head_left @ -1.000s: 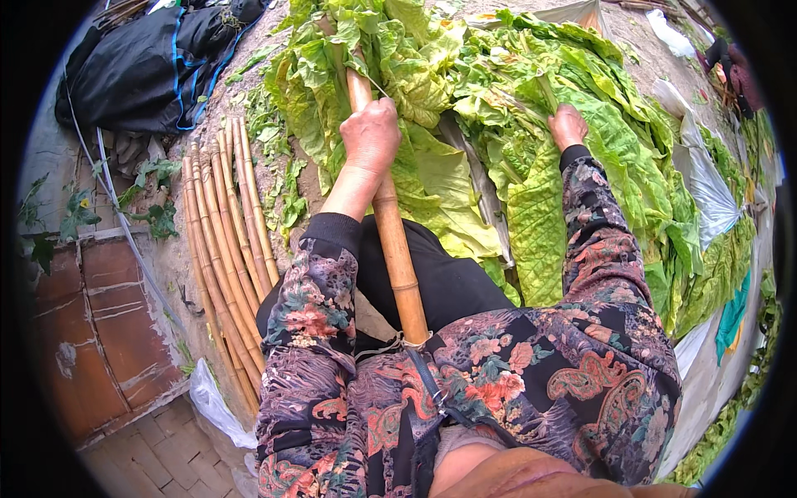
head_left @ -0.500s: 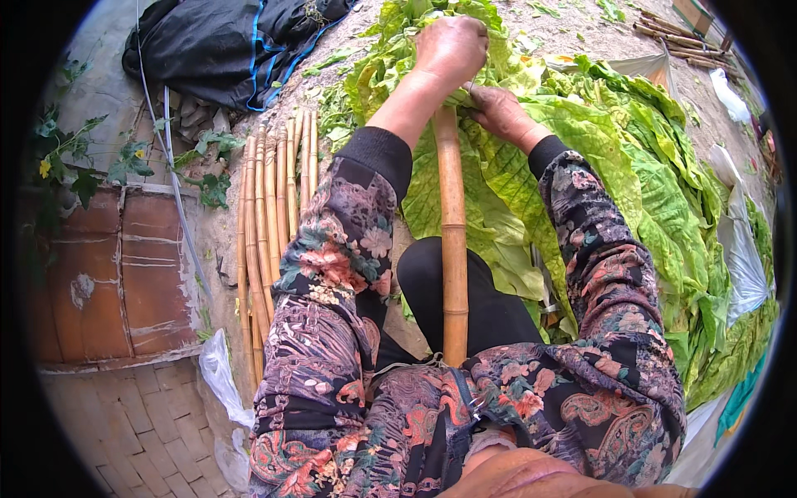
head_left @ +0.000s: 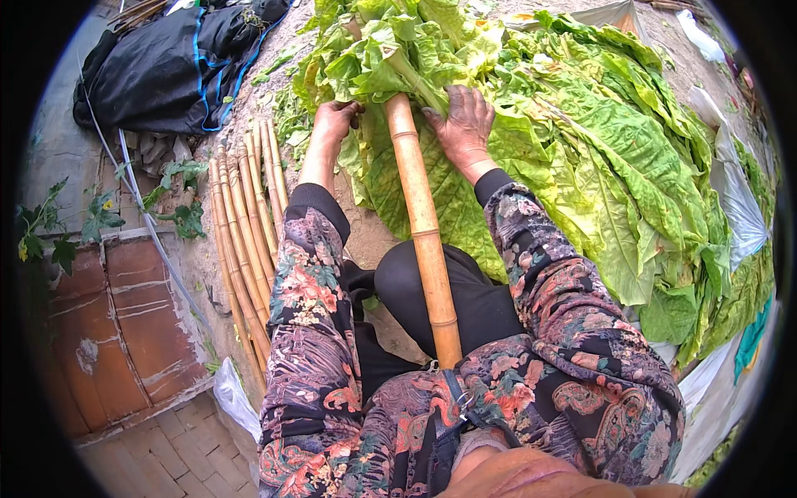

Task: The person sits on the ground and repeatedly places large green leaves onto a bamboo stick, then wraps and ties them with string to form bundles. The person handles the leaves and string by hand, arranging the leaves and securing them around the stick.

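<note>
Bare, dusty ground (head_left: 365, 232) forms the work place, seen from above, with a wide heap of large green leaves (head_left: 598, 149) spread over its far and right side. A thick bamboo pole (head_left: 423, 224) is laid along the middle line of the view: its near end is lost against the floral clothing at the lap, and its long axis runs straight away from the body, the far end being buried in a bunch of leaves (head_left: 390, 50) gathered on it. Both hands are placed at that far part, one on each side of the pole. The left hand (head_left: 332, 120) is closed on leaf stems just to the left of the pole; whether the pole itself is touched by it cannot be told. The right hand (head_left: 465, 124) is laid with fingers spread and pressed flat on the leaves just to the right, its thumb side close to the pole. The hands are thus kept apart, with the pole between them and about equally near to each. A row of thinner bamboo sticks (head_left: 241, 241) is laid on the ground to the left, roughly parallel to the pole and well apart from both hands. Further left a black sheet (head_left: 166, 66) and a rusty brown panel (head_left: 116, 332) are seen.
</note>
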Action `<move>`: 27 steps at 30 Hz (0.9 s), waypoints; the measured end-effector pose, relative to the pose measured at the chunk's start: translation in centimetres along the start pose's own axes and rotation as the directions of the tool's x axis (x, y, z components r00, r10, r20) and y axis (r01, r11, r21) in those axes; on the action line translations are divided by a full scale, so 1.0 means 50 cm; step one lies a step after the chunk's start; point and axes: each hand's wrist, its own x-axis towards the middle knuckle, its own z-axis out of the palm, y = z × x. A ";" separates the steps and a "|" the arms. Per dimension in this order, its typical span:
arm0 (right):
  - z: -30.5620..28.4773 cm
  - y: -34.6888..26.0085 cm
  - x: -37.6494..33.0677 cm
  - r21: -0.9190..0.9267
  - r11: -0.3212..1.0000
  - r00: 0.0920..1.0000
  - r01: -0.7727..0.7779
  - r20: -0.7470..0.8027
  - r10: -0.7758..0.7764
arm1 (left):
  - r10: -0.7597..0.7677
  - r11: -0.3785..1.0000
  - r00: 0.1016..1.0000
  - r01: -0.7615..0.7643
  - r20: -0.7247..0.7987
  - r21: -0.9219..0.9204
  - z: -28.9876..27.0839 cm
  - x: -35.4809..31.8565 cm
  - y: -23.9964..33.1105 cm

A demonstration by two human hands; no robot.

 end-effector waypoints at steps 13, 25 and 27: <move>0.069 0.094 0.007 0.582 0.759 0.896 -0.291 0.444 0.003 | 0.019 0.988 0.999 -0.024 -0.039 -0.150 0.047 -0.003 -0.007; -0.278 0.431 0.085 -0.310 0.943 0.961 0.122 0.276 -0.034 | 0.476 0.878 0.852 -0.449 -0.215 0.166 0.185 -0.299 0.158; -0.308 0.469 0.119 -0.185 0.982 0.994 -0.046 0.092 0.064 | 0.648 0.631 0.743 -0.398 -0.170 0.665 0.223 -0.318 0.141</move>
